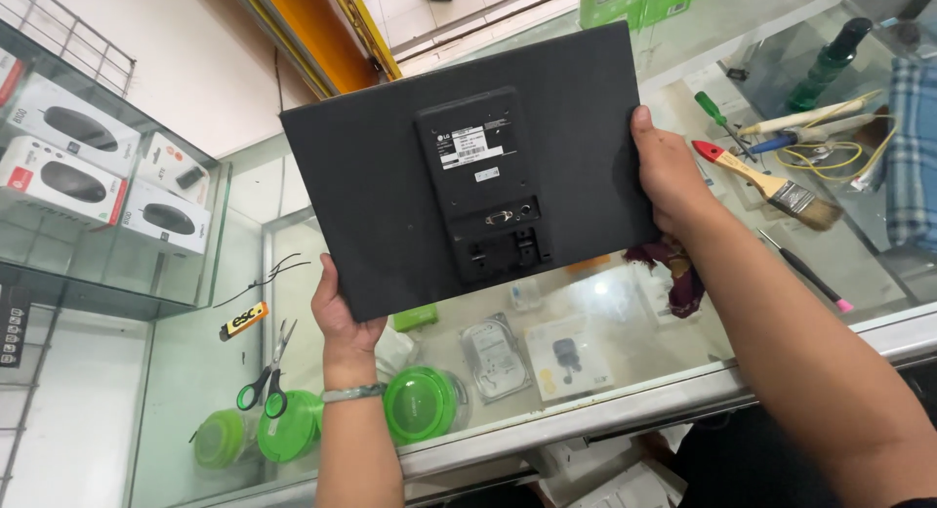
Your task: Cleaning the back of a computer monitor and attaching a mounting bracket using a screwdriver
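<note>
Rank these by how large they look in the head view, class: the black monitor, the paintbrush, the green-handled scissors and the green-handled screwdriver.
1. Black monitor, though held nearest the camera.
2. Paintbrush.
3. Green-handled scissors, close to the paintbrush, so unsure.
4. Green-handled screwdriver.

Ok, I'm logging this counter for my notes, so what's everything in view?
monitor: one, black, back side up, held over the glass counter
scissors: one, green-handled, counter left
paintbrush: one, red and wood, counter right
screwdrivers: at least two, green and blue handles, right
cloth: one, maroon, under right wrist
mouse boxes: three, white, left shelf
left hand: holds lower left edge
right hand: holds right edge
</note>
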